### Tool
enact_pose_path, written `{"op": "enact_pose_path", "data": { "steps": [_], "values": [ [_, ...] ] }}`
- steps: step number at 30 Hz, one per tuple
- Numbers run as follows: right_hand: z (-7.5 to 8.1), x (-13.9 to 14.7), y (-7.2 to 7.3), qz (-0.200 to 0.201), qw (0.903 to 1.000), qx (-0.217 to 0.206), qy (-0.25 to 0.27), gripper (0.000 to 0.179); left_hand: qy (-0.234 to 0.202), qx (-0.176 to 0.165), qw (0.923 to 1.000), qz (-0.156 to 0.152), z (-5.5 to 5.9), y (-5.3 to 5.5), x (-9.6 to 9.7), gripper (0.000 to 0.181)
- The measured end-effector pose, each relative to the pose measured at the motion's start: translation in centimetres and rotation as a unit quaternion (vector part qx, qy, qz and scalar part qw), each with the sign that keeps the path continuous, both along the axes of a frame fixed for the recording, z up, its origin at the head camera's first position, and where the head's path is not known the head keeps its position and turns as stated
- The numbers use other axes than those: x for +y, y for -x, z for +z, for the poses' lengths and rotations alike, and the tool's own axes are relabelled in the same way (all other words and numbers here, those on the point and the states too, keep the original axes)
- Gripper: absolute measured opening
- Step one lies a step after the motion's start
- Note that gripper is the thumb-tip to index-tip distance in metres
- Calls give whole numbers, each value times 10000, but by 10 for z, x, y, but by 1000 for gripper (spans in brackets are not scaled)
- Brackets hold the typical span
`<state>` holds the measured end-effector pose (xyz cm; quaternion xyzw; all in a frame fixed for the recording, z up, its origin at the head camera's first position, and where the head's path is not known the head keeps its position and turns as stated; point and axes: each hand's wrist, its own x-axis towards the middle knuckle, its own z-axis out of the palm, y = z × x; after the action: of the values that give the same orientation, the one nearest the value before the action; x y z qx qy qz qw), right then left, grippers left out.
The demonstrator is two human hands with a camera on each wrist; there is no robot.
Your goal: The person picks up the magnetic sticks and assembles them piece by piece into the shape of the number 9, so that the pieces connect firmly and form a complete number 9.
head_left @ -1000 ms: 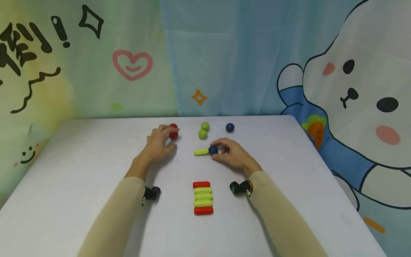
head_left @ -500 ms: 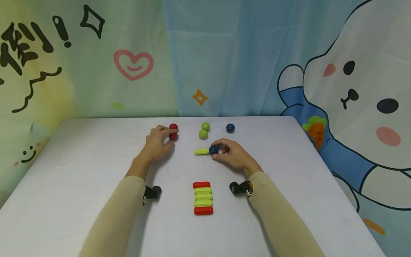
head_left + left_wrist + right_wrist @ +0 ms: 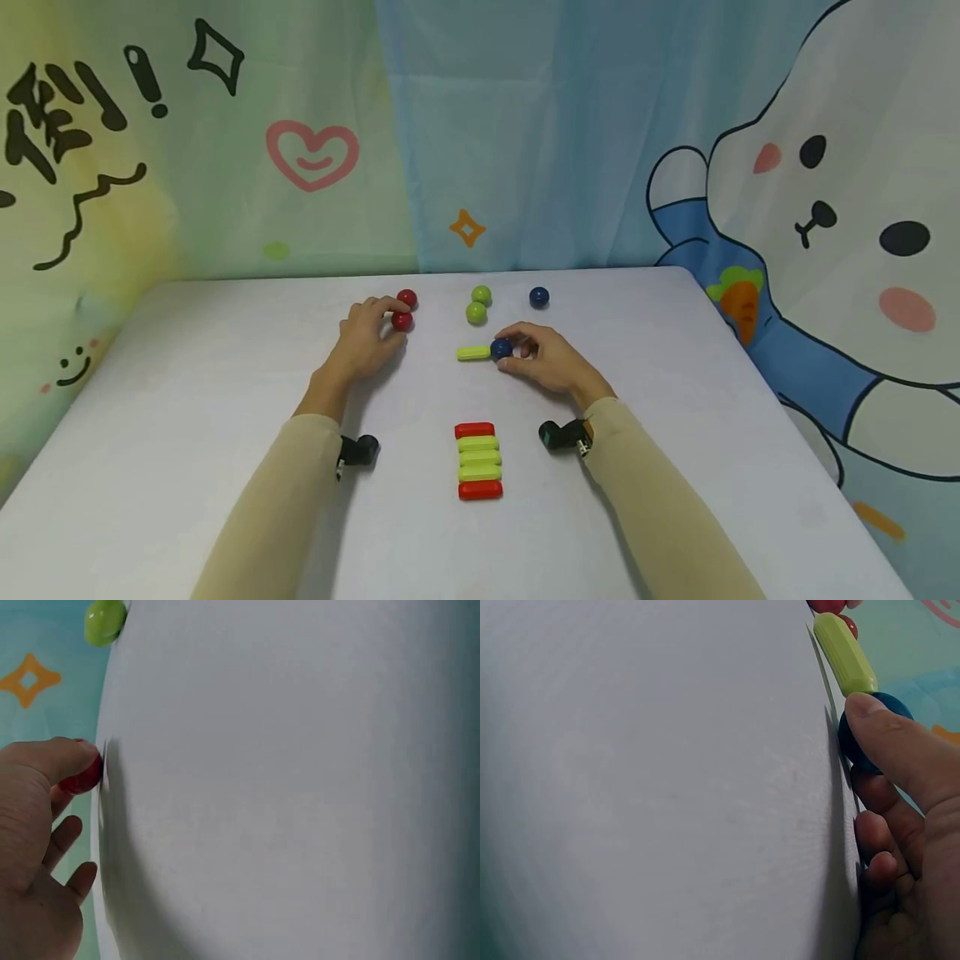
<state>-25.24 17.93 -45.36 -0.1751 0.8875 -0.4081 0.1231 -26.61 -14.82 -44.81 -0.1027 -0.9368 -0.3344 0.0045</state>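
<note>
My left hand point(image 3: 365, 335) pinches a red ball point(image 3: 402, 322) between thumb and fingers at the back left of the table; a second red ball point(image 3: 407, 298) lies just behind it. In the left wrist view the thumb covers part of the held red ball point(image 3: 84, 776). Right of the middle, my right hand point(image 3: 546, 357) grips a dark blue ball point(image 3: 501, 348) between thumb and fingertips. Against that ball's left side lies a yellow-green stick point(image 3: 473, 353), seen end to end with it in the right wrist view, where the stick point(image 3: 844, 654) looks faceted.
Two green balls point(image 3: 476, 313) sit together at the back middle, with another dark blue ball point(image 3: 539, 297) to their right. Nearer the front, a row of red and yellow-green sticks point(image 3: 479, 458) lies side by side on the white table point(image 3: 187, 400). A printed curtain point(image 3: 525, 125) hangs behind.
My left thumb has closed in on the front red ball, which has shifted slightly toward me and left, apart from the rear one. The right hand keeps its hold on the blue ball.
</note>
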Motion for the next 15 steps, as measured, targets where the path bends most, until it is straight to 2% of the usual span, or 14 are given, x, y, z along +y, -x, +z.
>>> {"op": "enact_pose_path", "data": {
  "steps": [4,9,15],
  "values": [
    [3,2,2,-68,10000,62,-26,41,-43,1,10000,-12,0,2,6,38],
    [3,0,2,1,10000,7,25,42,181,-20,9998,69,1,1,6,35],
    [2,-4,0,-108,9998,-152,68,41,251,32,9996,-92,3,-2,2,35]
  ]
}}
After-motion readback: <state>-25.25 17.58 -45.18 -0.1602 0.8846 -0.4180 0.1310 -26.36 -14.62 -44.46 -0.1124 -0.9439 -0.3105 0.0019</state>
